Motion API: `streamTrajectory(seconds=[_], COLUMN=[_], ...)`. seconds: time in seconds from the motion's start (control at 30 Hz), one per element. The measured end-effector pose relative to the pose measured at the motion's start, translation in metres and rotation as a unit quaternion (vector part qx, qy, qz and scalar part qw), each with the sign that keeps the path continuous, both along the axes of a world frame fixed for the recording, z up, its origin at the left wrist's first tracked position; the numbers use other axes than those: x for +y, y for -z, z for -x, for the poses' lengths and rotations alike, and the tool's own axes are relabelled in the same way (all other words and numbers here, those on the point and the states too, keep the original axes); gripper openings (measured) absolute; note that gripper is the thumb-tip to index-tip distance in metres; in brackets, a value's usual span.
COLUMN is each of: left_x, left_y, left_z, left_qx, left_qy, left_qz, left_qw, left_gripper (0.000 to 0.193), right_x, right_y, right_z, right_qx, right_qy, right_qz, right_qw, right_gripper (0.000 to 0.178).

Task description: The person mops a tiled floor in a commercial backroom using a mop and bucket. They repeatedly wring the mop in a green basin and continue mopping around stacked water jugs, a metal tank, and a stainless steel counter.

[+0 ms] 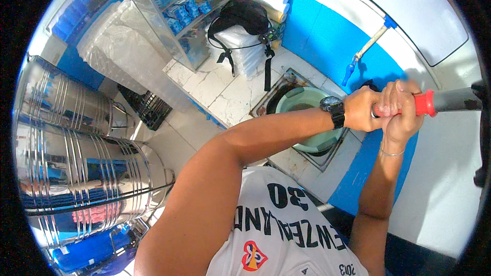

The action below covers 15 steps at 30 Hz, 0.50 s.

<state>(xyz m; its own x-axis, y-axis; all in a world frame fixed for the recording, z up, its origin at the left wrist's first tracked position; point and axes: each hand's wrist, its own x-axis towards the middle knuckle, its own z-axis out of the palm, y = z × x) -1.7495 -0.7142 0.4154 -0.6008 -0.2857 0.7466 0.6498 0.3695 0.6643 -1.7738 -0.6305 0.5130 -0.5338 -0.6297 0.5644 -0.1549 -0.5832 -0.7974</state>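
At the right, both of my hands are closed around the red grip of a thick dark-grey pole. The pole runs out toward the right edge, where its far end is cut off, so its kind does not show. My left hand, with a black watch on its wrist, holds the near end of the grip. Pressed against it, my right hand wraps the grip closer to the pole; a thin bracelet circles that wrist. Below my left wrist lies a pale green basin in a sink.
A blue-handled tap juts from the blue and white wall. A black backpack rests on white packs on the tiled counter, beside a glass cabinet. Shiny steel cylinders stand at left, near a black crate.
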Motion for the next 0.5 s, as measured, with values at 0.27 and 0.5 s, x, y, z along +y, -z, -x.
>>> streamTrajectory(seconds=[0.27, 0.5], left_x=[-0.005, 0.005], left_y=[-0.012, -0.036], left_z=[-0.012, -0.1], left_qx=[0.059, 0.143], left_qy=[-0.077, -0.165], left_qz=[0.002, -0.147], left_qw=[0.995, 0.965], left_gripper=[0.032, 0.055], right_x=[-0.006, 0.005], right_y=[-0.005, -0.066], right_z=[-0.003, -0.007], right_qx=[0.035, 0.045], right_qy=[0.033, -0.224], right_qz=[0.029, 0.067], right_qw=[0.998, 0.971], right_gripper=[0.028, 0.015])
